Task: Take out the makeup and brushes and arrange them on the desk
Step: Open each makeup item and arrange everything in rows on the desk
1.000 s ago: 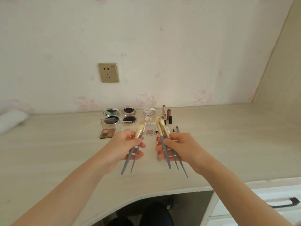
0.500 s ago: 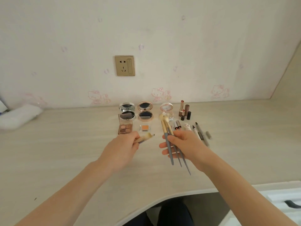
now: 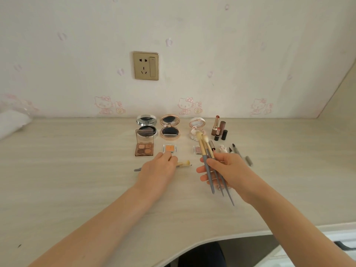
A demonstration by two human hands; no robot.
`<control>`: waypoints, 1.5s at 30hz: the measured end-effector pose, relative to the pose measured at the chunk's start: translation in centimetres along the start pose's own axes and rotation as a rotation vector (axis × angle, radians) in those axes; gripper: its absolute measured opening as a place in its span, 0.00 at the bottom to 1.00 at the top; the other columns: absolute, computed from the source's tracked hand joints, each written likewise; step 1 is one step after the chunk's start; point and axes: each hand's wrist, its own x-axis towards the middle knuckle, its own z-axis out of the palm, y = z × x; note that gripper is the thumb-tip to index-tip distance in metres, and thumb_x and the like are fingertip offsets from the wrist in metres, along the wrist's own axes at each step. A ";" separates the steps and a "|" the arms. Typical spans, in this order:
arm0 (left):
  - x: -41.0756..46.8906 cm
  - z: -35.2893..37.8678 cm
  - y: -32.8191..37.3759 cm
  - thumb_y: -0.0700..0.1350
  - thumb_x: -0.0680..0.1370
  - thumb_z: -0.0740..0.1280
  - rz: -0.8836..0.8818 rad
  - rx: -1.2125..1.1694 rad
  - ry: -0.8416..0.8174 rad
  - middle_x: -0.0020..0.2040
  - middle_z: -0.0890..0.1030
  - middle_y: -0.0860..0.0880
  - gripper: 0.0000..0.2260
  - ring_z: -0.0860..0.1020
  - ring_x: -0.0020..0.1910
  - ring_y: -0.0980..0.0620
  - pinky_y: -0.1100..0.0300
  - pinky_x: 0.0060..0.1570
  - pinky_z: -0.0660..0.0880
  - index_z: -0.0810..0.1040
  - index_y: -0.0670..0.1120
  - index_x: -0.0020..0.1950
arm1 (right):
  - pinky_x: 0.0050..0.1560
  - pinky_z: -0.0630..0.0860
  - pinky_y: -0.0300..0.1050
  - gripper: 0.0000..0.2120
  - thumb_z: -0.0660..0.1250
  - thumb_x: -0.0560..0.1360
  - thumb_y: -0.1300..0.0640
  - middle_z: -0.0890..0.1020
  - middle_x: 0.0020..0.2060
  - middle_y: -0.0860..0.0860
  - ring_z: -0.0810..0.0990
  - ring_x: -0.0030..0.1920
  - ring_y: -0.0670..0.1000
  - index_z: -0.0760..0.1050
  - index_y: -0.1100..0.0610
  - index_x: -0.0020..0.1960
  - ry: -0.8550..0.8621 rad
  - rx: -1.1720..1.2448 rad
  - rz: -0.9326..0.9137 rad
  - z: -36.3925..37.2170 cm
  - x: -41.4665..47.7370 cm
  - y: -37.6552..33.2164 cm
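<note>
Fingers [image 3: 201, 169] of right hand [image 3: 231, 170] around three brushes [image 3: 208, 174]

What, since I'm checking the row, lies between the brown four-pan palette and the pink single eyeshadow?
An orange single eyeshadow, apart from both, in the head view.

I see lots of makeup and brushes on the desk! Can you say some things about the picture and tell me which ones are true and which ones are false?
1. The right hand holds a bunch of grey-handled brushes. True.
2. The left hand lifts a brush high in the air. False: it is down on the desk, over a brush that lies flat there.
3. The orange eyeshadow sits between the four-colour palette and the pink pan. True.
4. The lipsticks lie flat. False: they stand upright.
5. Something is plugged into the wall socket. False: nothing is plugged in.
</note>
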 end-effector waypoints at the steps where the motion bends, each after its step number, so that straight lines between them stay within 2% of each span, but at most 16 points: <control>1: -0.1 0.3 -0.1 0.39 0.79 0.61 0.016 -0.039 0.026 0.58 0.73 0.52 0.10 0.71 0.58 0.51 0.57 0.40 0.72 0.72 0.48 0.60 | 0.31 0.77 0.36 0.09 0.60 0.81 0.57 0.86 0.40 0.51 0.86 0.38 0.50 0.78 0.56 0.53 -0.001 0.002 -0.002 0.0 0.1 -0.1; 3: -0.3 1.1 -0.2 0.44 0.81 0.60 0.057 -0.189 0.058 0.61 0.74 0.51 0.11 0.71 0.62 0.51 0.59 0.57 0.72 0.75 0.47 0.62 | 0.31 0.77 0.36 0.09 0.60 0.81 0.57 0.86 0.40 0.51 0.86 0.38 0.50 0.79 0.56 0.53 -0.006 -0.008 -0.007 0.1 0.2 -0.1; 5: -0.7 1.4 -0.2 0.46 0.82 0.60 0.073 -0.300 0.049 0.66 0.73 0.48 0.15 0.68 0.68 0.49 0.63 0.69 0.59 0.74 0.44 0.66 | 0.31 0.77 0.36 0.09 0.60 0.81 0.57 0.86 0.41 0.51 0.86 0.38 0.50 0.78 0.56 0.53 -0.017 -0.027 -0.010 0.1 0.4 0.0; 7: -1.1 1.4 -0.3 0.46 0.82 0.58 0.081 -0.295 0.016 0.72 0.68 0.46 0.18 0.61 0.74 0.48 0.68 0.72 0.40 0.68 0.43 0.72 | 0.31 0.77 0.35 0.08 0.60 0.81 0.57 0.86 0.40 0.50 0.86 0.39 0.50 0.78 0.56 0.53 -0.024 -0.034 -0.011 0.1 0.6 0.1; 9: -1.1 1.7 -0.5 0.45 0.83 0.55 0.097 -0.259 -0.010 0.75 0.63 0.46 0.19 0.55 0.77 0.48 0.68 0.69 0.31 0.63 0.43 0.75 | 0.32 0.78 0.36 0.08 0.60 0.81 0.57 0.86 0.40 0.50 0.86 0.39 0.51 0.78 0.56 0.54 -0.025 -0.027 -0.007 0.1 0.7 0.3; 13: 0.0 2.1 -0.7 0.44 0.84 0.51 0.060 -0.218 -0.130 0.78 0.57 0.50 0.20 0.48 0.78 0.47 0.55 0.75 0.45 0.58 0.48 0.77 | 0.34 0.80 0.38 0.09 0.60 0.81 0.58 0.86 0.41 0.51 0.86 0.40 0.52 0.78 0.56 0.54 -0.035 -0.013 0.002 0.1 0.8 0.6; 19: -0.2 1.2 -0.6 0.47 0.82 0.56 0.046 -0.227 0.012 0.75 0.64 0.49 0.21 0.51 0.78 0.47 0.57 0.75 0.46 0.62 0.46 0.76 | 0.33 0.77 0.35 0.09 0.61 0.81 0.56 0.87 0.42 0.48 0.85 0.44 0.43 0.78 0.54 0.55 0.011 0.017 -0.052 0.2 0.9 0.7; 22: -1.3 -0.2 0.1 0.45 0.81 0.61 0.049 -0.342 0.150 0.70 0.70 0.50 0.18 0.58 0.76 0.50 0.62 0.72 0.52 0.69 0.45 0.71 | 0.51 0.79 0.41 0.09 0.61 0.80 0.57 0.86 0.44 0.49 0.84 0.49 0.45 0.79 0.56 0.55 0.039 0.116 -0.119 0.6 1.2 0.8; 24: -1.9 -1.4 0.9 0.45 0.80 0.63 -0.040 -0.547 0.203 0.63 0.76 0.54 0.14 0.68 0.68 0.57 0.66 0.67 0.61 0.75 0.48 0.66 | 0.56 0.78 0.44 0.09 0.61 0.80 0.58 0.86 0.46 0.51 0.84 0.51 0.46 0.78 0.57 0.56 0.028 0.211 -0.142 1.1 1.2 0.7; 26: -2.1 -2.8 1.7 0.46 0.80 0.63 -0.207 -0.875 0.108 0.52 0.82 0.58 0.08 0.77 0.55 0.63 0.66 0.56 0.73 0.79 0.51 0.57 | 0.57 0.77 0.44 0.10 0.60 0.80 0.59 0.86 0.48 0.53 0.83 0.53 0.48 0.78 0.59 0.57 -0.006 0.306 -0.163 1.7 1.2 0.6; 27: -2.2 -3.4 2.1 0.47 0.80 0.63 -0.278 -1.068 0.017 0.47 0.84 0.56 0.07 0.81 0.50 0.60 0.63 0.51 0.77 0.80 0.50 0.53 | 0.58 0.77 0.44 0.10 0.60 0.81 0.59 0.86 0.49 0.53 0.83 0.53 0.49 0.77 0.59 0.58 -0.026 0.346 -0.174 2.1 1.1 0.5; 29: -2.2 -4.6 2.6 0.49 0.81 0.61 -0.363 -1.387 -0.208 0.45 0.86 0.50 0.10 0.84 0.46 0.52 0.57 0.47 0.81 0.81 0.47 0.52 | 0.58 0.76 0.46 0.11 0.59 0.81 0.59 0.85 0.51 0.53 0.83 0.55 0.50 0.76 0.59 0.60 -0.059 0.404 -0.192 2.9 0.8 0.3; 31: -2.6 -5.2 2.7 0.50 0.82 0.60 -0.392 -1.572 -0.357 0.47 0.86 0.45 0.12 0.84 0.47 0.47 0.55 0.46 0.81 0.81 0.45 0.54 | 0.60 0.75 0.50 0.12 0.59 0.81 0.58 0.85 0.52 0.53 0.82 0.55 0.50 0.75 0.59 0.61 -0.067 0.434 -0.210 3.6 0.5 0.2; 35: -3.1 -5.4 2.1 0.43 0.80 0.64 -0.450 -1.730 -0.410 0.49 0.84 0.41 0.09 0.84 0.48 0.42 0.53 0.44 0.81 0.82 0.42 0.55 | 0.65 0.72 0.54 0.12 0.59 0.81 0.58 0.84 0.54 0.52 0.81 0.58 0.49 0.74 0.57 0.63 -0.047 0.408 -0.240 4.3 0.1 -0.1; 38: -3.2 -5.5 1.7 0.40 0.79 0.66 -0.456 -1.739 -0.446 0.49 0.84 0.40 0.08 0.84 0.48 0.41 0.52 0.43 0.81 0.81 0.39 0.54 | 0.65 0.73 0.55 0.12 0.59 0.81 0.58 0.84 0.55 0.52 0.80 0.59 0.48 0.75 0.57 0.63 -0.069 0.425 -0.237 4.6 -0.1 0.0; 45: -3.2 -5.8 1.0 0.37 0.77 0.67 -0.451 -1.775 -0.520 0.49 0.84 0.39 0.06 0.83 0.48 0.40 0.51 0.43 0.81 0.83 0.39 0.50 | 0.55 0.77 0.48 0.12 0.58 0.82 0.58 0.83 0.55 0.52 0.80 0.59 0.46 0.77 0.51 0.59 -0.149 0.494 -0.253 5.0 -0.1 -0.4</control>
